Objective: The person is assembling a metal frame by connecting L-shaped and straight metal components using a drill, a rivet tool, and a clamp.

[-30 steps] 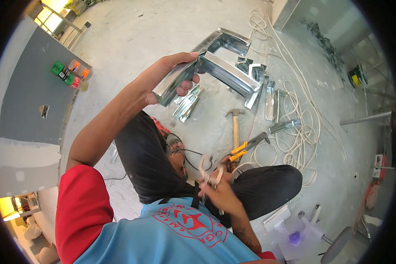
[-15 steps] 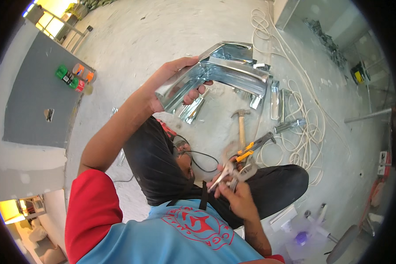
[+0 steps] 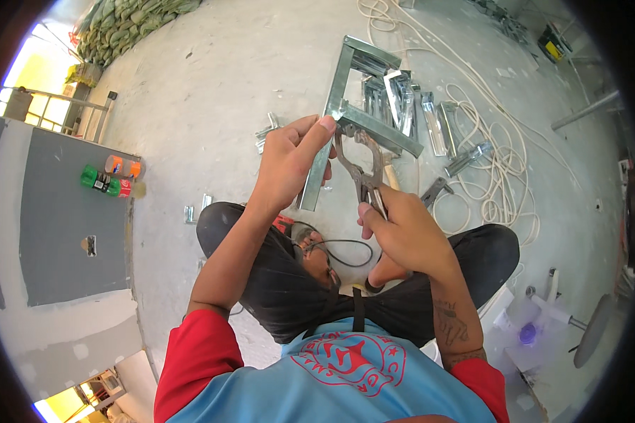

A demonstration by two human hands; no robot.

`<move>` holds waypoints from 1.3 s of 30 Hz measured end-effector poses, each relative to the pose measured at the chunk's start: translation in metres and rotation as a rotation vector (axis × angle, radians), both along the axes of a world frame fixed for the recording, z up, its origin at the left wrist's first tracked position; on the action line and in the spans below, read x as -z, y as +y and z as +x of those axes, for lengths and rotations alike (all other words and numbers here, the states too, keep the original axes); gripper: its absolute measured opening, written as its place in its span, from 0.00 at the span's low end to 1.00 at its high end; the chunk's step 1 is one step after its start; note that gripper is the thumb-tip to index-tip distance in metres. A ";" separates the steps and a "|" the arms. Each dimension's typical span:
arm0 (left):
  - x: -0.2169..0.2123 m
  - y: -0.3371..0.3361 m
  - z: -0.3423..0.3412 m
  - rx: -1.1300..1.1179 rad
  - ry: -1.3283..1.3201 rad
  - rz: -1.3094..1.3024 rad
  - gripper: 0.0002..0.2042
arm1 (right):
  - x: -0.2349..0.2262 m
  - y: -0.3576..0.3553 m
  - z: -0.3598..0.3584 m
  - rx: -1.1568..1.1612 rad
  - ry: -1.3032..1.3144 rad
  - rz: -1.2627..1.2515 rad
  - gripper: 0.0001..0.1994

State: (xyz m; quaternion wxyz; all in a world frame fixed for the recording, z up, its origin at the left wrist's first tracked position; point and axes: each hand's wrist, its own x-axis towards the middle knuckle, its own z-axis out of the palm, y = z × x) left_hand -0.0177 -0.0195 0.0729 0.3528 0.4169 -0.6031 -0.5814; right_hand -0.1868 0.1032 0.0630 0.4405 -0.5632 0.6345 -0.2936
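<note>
My left hand [image 3: 286, 158] grips a galvanized steel channel frame [image 3: 341, 81], a long strip with two shorter pieces branching to the right. Its thumb presses near the lower joint. In my right hand [image 3: 413, 229] is a pair of locking clamp pliers [image 3: 363, 180], held by the handles. The pliers' curved jaws are at that joint, just under the lower crosspiece [image 3: 384, 132]; whether they bite on the metal I cannot tell. Behind my right hand a hammer's wooden handle [image 3: 391, 178] shows in part, beside the dark head of a hand tool [image 3: 436, 190].
Several loose steel channel pieces [image 3: 434, 125] lie on the floor beyond the frame, beside tangled white cable [image 3: 501, 169]. A red tool [image 3: 283, 224] with a black cord is by my left leg. Bottles [image 3: 100, 180] stand at the left, sandbags [image 3: 130, 28] far left.
The pliers have risen from my lap to the frame's joint in my right hand. My left hand has turned the frame more upright and now holds it near the joint.
</note>
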 end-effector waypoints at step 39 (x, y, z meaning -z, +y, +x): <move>0.017 0.006 0.012 0.021 0.018 -0.102 0.14 | -0.006 -0.010 0.030 0.191 -0.010 -0.053 0.23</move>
